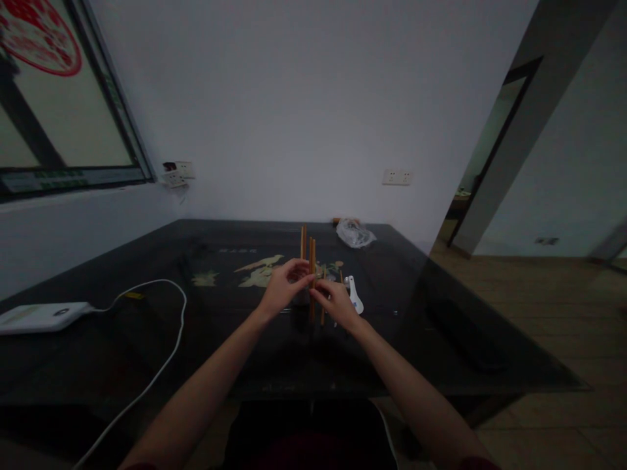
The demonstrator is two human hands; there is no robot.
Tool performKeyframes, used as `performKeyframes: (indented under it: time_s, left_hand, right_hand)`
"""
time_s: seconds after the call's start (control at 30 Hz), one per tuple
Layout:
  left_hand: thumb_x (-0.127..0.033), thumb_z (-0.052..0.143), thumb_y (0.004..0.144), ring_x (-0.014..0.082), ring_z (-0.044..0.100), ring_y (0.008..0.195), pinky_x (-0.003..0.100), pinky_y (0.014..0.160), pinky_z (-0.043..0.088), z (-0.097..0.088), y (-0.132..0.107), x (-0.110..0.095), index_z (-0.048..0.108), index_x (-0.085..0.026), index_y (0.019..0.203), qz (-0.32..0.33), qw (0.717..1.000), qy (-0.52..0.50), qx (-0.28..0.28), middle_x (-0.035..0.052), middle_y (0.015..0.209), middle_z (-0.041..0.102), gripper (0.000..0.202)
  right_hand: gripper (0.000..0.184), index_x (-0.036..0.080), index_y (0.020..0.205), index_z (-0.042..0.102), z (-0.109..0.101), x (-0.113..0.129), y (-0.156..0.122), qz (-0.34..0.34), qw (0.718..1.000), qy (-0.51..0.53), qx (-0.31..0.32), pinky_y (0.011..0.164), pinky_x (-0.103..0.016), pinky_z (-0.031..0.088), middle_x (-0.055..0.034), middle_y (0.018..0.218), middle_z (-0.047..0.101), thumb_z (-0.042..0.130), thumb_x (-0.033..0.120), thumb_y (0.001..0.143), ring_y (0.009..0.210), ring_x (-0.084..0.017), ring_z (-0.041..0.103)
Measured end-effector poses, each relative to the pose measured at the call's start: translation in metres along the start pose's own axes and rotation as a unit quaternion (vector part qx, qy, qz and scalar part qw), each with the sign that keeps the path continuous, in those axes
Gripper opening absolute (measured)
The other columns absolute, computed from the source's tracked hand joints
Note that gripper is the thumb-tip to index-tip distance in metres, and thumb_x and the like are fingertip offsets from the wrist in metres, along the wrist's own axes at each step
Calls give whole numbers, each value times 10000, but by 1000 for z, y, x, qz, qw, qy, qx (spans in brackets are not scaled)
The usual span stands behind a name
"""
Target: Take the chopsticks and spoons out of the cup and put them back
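Note:
A pair of wooden chopsticks (312,254) stands upright between my two hands at the middle of the table. My left hand (285,284) pinches it with thumb and fingers from the left. Lower down, my right hand (339,303) has its fingertips closed on the same pair. Just behind my left hand, more chopsticks (303,241) rise upright from what looks like a cup, mostly covered by that hand. A white spoon (355,297) lies right of my right hand. Around and under that hand, other chopsticks (322,316) lie on the table, partly hidden.
The dark glossy table (210,365) carries a bird-and-flower picture. Near the wall lies a crumpled clear plastic bag (356,233). A white power bank-like device (46,317) with a white cable (182,313) is at left. A dark flat object (465,336) lies at right.

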State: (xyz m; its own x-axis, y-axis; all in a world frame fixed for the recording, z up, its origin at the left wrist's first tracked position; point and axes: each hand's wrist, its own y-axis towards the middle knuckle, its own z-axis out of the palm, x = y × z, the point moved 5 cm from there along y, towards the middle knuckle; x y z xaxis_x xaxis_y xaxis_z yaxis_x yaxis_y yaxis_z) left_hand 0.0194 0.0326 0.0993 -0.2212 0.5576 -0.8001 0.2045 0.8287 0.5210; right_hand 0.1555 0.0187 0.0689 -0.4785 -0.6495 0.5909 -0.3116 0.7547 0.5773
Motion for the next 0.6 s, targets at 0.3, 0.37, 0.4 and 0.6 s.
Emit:
performKeyframes:
  time_s: [0.3, 0.37, 0.4, 0.6]
  left_hand:
    - [-322, 677, 710, 201, 664, 799, 338, 779, 535, 0, 2, 6, 684, -139, 820, 8, 1000, 3, 20, 62, 846, 716, 213]
    - [-318, 681, 703, 205, 666, 794, 344, 775, 537, 0, 1, 6, 687, -139, 802, 3, 1000, 2, 20, 61, 835, 716, 204]
    - [-319, 681, 702, 206, 666, 792, 347, 773, 537, 1, 1, 6, 687, -140, 795, -1, 1000, 1, 19, 62, 832, 716, 202]
    - [-320, 683, 703, 207, 666, 791, 363, 775, 538, 2, 0, 6, 693, -146, 805, -11, 1000, -7, 20, 62, 831, 718, 202]
  right_hand:
    - [197, 167, 717, 590, 2, -6, 0, -4, 1000, 3, 4, 553, -236, 320, -1, 642, 556, 537, 279, 870, 586, -135, 488]
    - [185, 168, 720, 594, 2, -7, 0, -1, 1000, 4, 3, 551, -235, 319, 0, 641, 559, 542, 271, 865, 583, -134, 486]
    - [178, 168, 725, 597, 2, -7, 0, 2, 1000, 6, 2, 550, -234, 320, 0, 641, 561, 544, 268, 863, 583, -134, 487]
    - [195, 161, 728, 607, 1, -6, -2, 7, 1000, 10, 7, 551, -236, 321, -4, 640, 572, 533, 267, 874, 584, -134, 495]
